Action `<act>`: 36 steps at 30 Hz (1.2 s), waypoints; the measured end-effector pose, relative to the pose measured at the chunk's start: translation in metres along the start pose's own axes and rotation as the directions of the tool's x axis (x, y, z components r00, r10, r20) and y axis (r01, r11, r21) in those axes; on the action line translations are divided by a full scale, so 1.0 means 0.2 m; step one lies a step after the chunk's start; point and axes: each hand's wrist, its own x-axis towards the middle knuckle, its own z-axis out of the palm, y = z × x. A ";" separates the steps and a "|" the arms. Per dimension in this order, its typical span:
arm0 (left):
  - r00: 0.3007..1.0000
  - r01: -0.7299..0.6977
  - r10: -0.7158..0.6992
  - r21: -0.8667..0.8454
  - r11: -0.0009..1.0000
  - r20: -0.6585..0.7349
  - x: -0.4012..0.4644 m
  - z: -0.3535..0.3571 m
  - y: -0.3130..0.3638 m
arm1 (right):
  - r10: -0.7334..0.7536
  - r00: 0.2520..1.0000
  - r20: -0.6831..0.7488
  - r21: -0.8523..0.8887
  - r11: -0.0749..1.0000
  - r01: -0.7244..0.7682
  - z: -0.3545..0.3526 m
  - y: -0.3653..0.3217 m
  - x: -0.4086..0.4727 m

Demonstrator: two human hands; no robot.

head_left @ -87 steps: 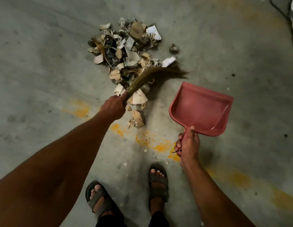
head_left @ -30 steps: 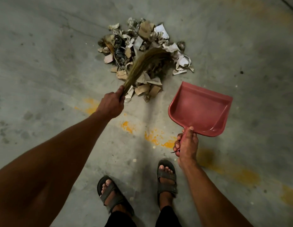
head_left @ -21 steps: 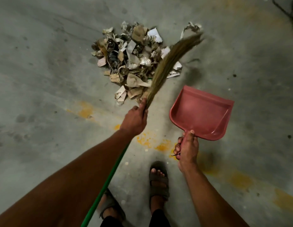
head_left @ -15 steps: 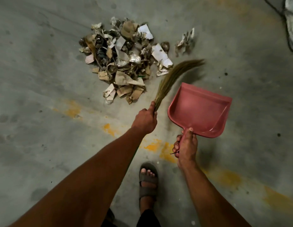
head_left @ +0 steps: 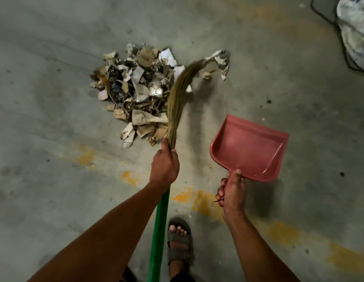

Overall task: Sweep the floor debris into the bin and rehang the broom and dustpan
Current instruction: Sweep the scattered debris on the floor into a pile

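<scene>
Both hands closed: left hand (head_left: 164,166) grips broom (head_left: 177,100) beside debris pile (head_left: 136,94); right hand (head_left: 232,192) grips dustpan (head_left: 250,147) handle.

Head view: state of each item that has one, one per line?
Broom: gripped by left hand, bristle tips at a stray scrap.
Dustpan: empty, held by right hand.
Debris pile: heaped on floor, unswept.
Stray paper scrap: apart from pile.
Bag: at the frame's edge, contents unclear.

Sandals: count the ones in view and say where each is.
1. A grey sandal is on the foot at the bottom centre, right of the green broom handle. A second may be hidden under the left arm.
</scene>
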 end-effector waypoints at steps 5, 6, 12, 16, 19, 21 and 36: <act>0.998 -0.018 0.007 -0.174 0.985 -0.063 0.07 0.01 0.30 | -0.015 1.000 0.021 0.001 1.000 0.015 0.06 -0.20 0.05; 0.998 -0.026 0.015 -0.198 0.980 -0.059 0.11 0.02 0.36 | -0.023 1.000 0.018 0.002 1.000 0.023 0.07 -0.24 0.07; 0.993 -0.102 0.111 -0.210 0.972 0.035 0.41 0.10 0.64 | -0.011 1.000 0.013 0.033 0.999 0.010 0.08 -0.43 0.25; 0.983 -0.126 0.150 -0.207 0.970 0.102 0.65 0.19 0.81 | 0.012 0.999 0.032 0.045 0.999 -0.014 0.09 -0.56 0.41; 0.965 -0.138 0.171 -0.170 0.976 0.197 0.86 0.30 0.90 | 0.021 0.999 0.042 0.049 0.999 -0.023 0.11 -0.66 0.56; 0.952 -0.145 0.165 -0.094 0.985 0.257 0.98 0.37 0.95 | 0.021 0.999 0.048 0.057 0.998 -0.024 0.13 -0.72 0.65; 0.957 0.288 -0.286 -0.068 0.955 0.035 0.97 0.20 0.83 | 0.016 0.989 0.150 -0.067 0.998 -0.005 0.40 -1.02 0.95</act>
